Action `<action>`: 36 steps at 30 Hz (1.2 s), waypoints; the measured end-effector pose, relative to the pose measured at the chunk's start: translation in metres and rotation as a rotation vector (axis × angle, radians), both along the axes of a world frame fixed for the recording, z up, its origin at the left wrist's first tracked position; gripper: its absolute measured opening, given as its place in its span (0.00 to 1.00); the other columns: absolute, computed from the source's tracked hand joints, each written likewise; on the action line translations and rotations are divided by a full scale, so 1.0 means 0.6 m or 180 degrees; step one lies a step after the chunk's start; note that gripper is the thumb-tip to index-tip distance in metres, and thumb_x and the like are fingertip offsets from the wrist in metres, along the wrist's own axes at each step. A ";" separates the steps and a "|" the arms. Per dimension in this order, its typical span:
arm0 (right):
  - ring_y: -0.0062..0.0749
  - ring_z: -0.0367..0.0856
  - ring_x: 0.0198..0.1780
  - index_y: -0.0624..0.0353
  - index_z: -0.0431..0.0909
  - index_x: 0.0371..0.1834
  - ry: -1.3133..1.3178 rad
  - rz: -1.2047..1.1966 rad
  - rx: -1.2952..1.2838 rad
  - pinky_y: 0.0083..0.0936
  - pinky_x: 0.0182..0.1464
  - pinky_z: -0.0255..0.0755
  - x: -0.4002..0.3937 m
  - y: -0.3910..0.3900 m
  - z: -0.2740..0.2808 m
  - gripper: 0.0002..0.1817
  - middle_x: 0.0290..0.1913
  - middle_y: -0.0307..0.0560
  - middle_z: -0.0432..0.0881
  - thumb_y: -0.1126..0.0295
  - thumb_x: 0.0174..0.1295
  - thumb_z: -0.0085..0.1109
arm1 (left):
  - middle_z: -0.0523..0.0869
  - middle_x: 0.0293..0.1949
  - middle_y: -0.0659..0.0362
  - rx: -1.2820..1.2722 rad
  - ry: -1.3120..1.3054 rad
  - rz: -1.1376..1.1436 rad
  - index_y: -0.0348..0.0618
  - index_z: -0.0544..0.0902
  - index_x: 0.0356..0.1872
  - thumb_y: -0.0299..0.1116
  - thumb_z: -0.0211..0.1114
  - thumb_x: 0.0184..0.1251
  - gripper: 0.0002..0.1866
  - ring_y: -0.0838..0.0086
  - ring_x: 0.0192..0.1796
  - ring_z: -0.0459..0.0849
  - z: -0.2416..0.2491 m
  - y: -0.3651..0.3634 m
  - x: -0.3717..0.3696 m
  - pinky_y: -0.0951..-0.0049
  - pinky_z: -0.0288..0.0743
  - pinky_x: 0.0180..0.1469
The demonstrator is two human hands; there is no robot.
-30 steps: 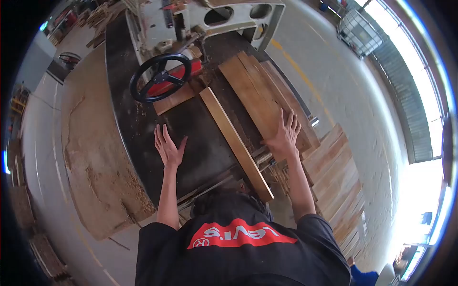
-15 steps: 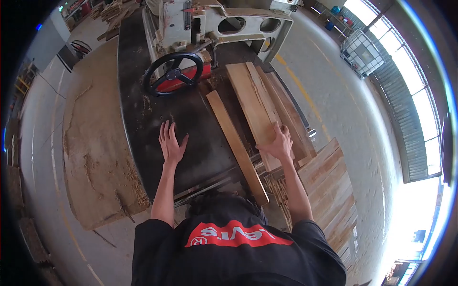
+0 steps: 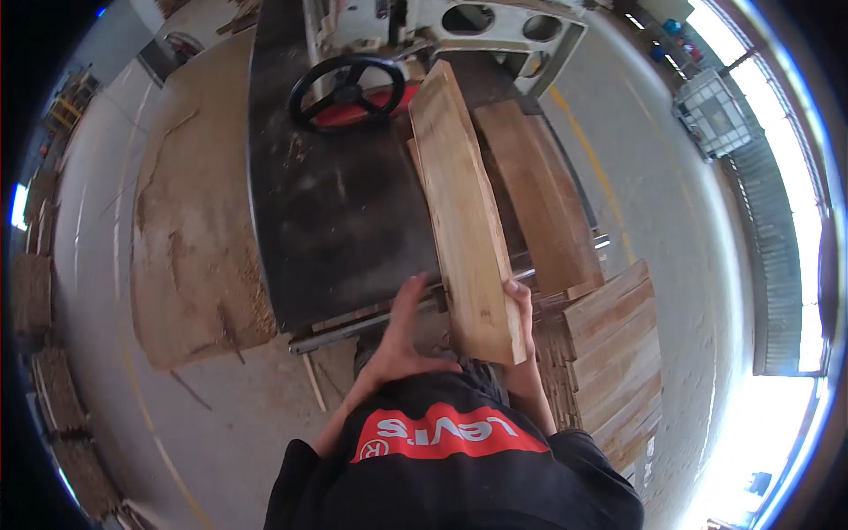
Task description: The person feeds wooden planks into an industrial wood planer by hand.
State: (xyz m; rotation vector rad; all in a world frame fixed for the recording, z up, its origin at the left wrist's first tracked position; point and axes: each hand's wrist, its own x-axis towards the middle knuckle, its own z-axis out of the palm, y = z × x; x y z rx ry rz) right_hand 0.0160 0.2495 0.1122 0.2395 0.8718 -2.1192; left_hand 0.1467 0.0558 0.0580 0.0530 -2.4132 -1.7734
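A long, pale wooden board [image 3: 464,212] is raised and tilted above the dark machine table [image 3: 344,212]. My right hand [image 3: 521,309] grips its near right edge, thumb on the face and the other fingers out of sight behind it. My left hand [image 3: 405,340] is just left of the board's near end, thumb and fingers spread, holding nothing. Under the raised board, part of a narrower wooden strip [image 3: 417,163] shows at its left edge. More brown boards [image 3: 543,199] lie on the table to the right.
A black handwheel [image 3: 347,93] stands at the far side before the white machine frame [image 3: 481,40]. Stacked boards [image 3: 616,353] sit at the near right. On the left is a dusty wooden panel [image 3: 194,221] with sawdust. A caged white tank [image 3: 714,115] stands farther right.
The pale board has been lifted off the boards on the right and brought left and toward me in my right hand. My left hand has come back from the table toward the board's near end.
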 end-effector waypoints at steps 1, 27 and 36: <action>0.42 0.90 0.60 0.62 0.69 0.82 -0.0017 0.0020 -0.0026 0.40 0.62 0.87 0.018 -0.008 0.004 0.37 0.64 0.56 0.86 0.53 0.75 0.63 | 0.48 0.90 0.36 -0.0153 -0.0155 -0.0236 0.37 0.40 0.92 0.56 0.97 0.38 0.88 0.41 0.93 0.44 0.013 0.013 0.007 0.45 0.50 0.89; 0.73 0.79 0.71 0.76 0.65 0.82 0.4071 0.0785 0.2421 0.46 0.73 0.77 0.084 -0.084 -0.247 0.36 0.73 0.77 0.76 0.75 0.73 0.68 | 0.48 0.88 0.27 -0.1530 -0.0547 0.1383 0.41 0.54 0.92 0.37 0.97 0.23 0.84 0.32 0.90 0.52 -0.112 0.012 0.122 0.44 0.64 0.86; 0.79 0.66 0.78 0.70 0.62 0.84 0.5051 0.0491 0.2882 0.65 0.78 0.66 0.075 -0.094 -0.258 0.39 0.78 0.78 0.67 0.74 0.72 0.66 | 0.52 0.89 0.34 -0.1993 -0.1113 0.1794 0.46 0.59 0.91 0.39 0.92 0.28 0.77 0.30 0.91 0.41 -0.129 0.015 0.062 0.27 0.45 0.85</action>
